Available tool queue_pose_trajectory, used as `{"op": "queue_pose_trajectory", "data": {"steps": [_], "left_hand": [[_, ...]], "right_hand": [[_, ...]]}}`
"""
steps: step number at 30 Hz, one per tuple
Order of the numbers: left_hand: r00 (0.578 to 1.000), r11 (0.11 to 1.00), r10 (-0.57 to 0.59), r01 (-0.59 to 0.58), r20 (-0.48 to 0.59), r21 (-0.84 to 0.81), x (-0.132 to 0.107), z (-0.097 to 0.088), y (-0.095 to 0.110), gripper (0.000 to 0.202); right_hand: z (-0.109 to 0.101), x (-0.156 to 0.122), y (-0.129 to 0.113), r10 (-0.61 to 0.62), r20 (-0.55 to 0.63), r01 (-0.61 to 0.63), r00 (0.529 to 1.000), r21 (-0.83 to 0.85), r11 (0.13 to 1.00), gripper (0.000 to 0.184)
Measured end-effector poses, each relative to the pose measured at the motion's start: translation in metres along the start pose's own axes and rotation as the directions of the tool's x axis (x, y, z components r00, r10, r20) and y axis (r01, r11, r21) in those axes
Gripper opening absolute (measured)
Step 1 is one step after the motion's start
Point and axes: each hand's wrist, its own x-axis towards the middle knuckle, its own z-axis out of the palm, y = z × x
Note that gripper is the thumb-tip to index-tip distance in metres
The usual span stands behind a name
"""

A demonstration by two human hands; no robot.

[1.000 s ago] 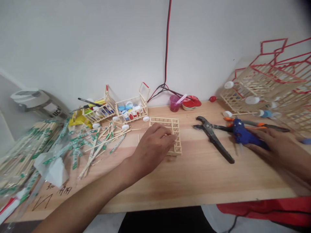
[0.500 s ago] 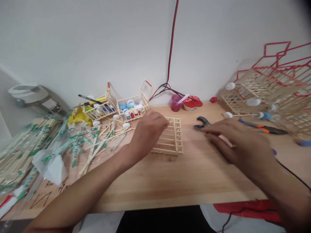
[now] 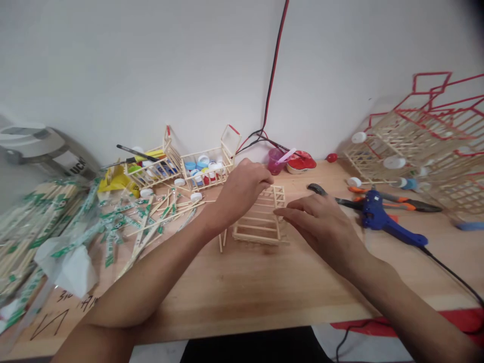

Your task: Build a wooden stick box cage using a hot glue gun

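Observation:
A small basket-like frame of bamboo sticks (image 3: 259, 228) lies on the wooden table in front of me. My left hand (image 3: 244, 191) is over its far left part, thumb and fingers pinched together; whatever is between the fingertips is hidden. From the right, my right hand (image 3: 317, 219) reaches in, its thumb and forefinger closed at the frame's right-hand rail. Below my left wrist two stick ends (image 3: 222, 242) show, their other ends covered. A blue glue gun (image 3: 389, 222) lies right of my right hand, across a pair of orange-handled pliers (image 3: 419, 205).
Loose sticks and torn wrappers (image 3: 128, 222) litter the left side, beside wrapped chopstick bundles (image 3: 41, 222). At the back stand two small stick carts (image 3: 207, 169) with bottle caps and a pink cup (image 3: 276, 160). Red-trimmed stick carts (image 3: 427, 126) crowd the right. The glue gun's cord (image 3: 454, 275) runs off right.
My right hand has moved left from over the glue gun to the frame's right side, leaving the gun in sight. My left hand has shifted slightly up and right.

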Motion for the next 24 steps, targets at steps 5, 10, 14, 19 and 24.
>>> {"op": "queue_pose_trajectory", "data": {"steps": [5, 10, 14, 19, 24], "left_hand": [[1.0, 1.0, 0.004, -0.004, 0.013, 0.027, 0.0008, 0.0068, -0.0028, 0.018], [1.0, 1.0, 0.01, -0.01, 0.008, 0.023, 0.0003, 0.0098, -0.0037, 0.02], [0.999, 0.999, 0.029, -0.029, 0.018, 0.025, 0.0013, 0.0111, -0.0024, 0.02], [0.998, 0.998, 0.057, -0.057, 0.025, 0.008, 0.0016, 0.0113, 0.0003, 0.018], [0.997, 0.996, 0.082, -0.082, 0.002, 0.031, -0.0001, 0.0109, 0.0027, 0.02]], "right_hand": [[0.0025, -0.0007, -0.0004, -0.002, 0.028, 0.003, 1.0, -0.029, 1.0, 0.026], [0.0021, 0.0012, -0.0014, -0.01, 0.027, 0.011, 1.0, -0.014, 1.0, 0.024], [0.0023, -0.0002, 0.0002, -0.026, 0.037, 0.026, 0.999, -0.004, 1.0, 0.025], [0.0005, -0.0014, -0.0011, -0.024, 0.045, 0.024, 0.999, 0.0, 1.0, 0.027], [-0.0006, -0.0012, -0.0038, -0.016, 0.041, 0.015, 0.999, 0.032, 0.999, 0.027]]}}
